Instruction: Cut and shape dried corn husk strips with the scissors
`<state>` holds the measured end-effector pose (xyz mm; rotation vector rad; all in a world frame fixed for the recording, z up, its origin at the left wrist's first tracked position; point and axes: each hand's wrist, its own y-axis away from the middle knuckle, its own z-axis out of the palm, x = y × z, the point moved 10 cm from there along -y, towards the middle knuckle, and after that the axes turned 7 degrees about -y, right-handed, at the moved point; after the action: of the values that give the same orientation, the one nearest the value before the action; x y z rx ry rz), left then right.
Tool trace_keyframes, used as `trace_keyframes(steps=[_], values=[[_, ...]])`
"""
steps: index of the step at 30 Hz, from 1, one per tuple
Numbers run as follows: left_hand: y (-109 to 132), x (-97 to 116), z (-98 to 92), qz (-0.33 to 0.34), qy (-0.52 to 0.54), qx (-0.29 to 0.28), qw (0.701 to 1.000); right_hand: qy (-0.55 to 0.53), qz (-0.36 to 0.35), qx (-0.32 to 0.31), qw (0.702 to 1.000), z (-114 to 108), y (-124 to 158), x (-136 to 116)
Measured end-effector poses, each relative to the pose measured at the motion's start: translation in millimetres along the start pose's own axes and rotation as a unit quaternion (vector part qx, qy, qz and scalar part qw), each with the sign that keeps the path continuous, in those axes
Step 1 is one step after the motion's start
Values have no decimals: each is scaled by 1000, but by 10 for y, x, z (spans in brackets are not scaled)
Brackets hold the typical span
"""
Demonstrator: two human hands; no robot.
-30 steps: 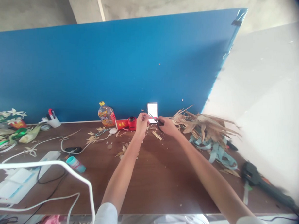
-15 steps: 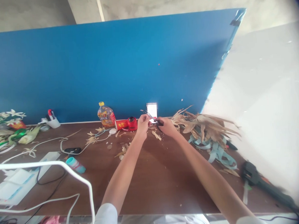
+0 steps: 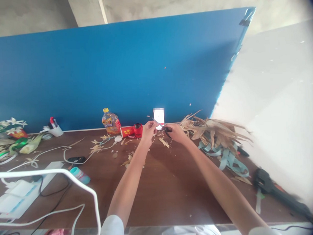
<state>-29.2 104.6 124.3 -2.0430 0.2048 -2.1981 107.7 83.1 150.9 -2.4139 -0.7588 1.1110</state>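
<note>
My right hand [image 3: 176, 133] grips the black handles of a pair of scissors [image 3: 168, 129], whose blades point left toward my other hand. With fingers pinched together, my left hand [image 3: 148, 130] is at the blade tips; a tiny tip shows above it, too small to name. Behind both hands a phone [image 3: 159, 116] with a lit white screen leans against the blue panel. On the brown table below lie small scraps of dried husk [image 3: 164, 142]. A pile of dried corn husks [image 3: 213, 131] is just right of my right hand.
Left of my hands stand a red roll [image 3: 137, 130], a red paper cup on its side [image 3: 126, 132] and a yellow-capped bottle [image 3: 110, 121]. Pale blue ribbon [image 3: 231, 163] and a black glue gun [image 3: 269, 185] lie right. White cables and a power strip [image 3: 23, 194] occupy the left.
My hands stay almost in place. The scissor blades look closer together than before. The whole view has shifted very slightly.
</note>
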Motion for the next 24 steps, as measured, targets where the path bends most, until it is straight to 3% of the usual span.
trace_keyframes(steps=[13,24], values=[[-16,-52,-78,-26,33,33,999,-10,26,31,999,-4,14,75],[-18,-33,-39,9,-13,31,999,1,26,14,1000,42,11,57]])
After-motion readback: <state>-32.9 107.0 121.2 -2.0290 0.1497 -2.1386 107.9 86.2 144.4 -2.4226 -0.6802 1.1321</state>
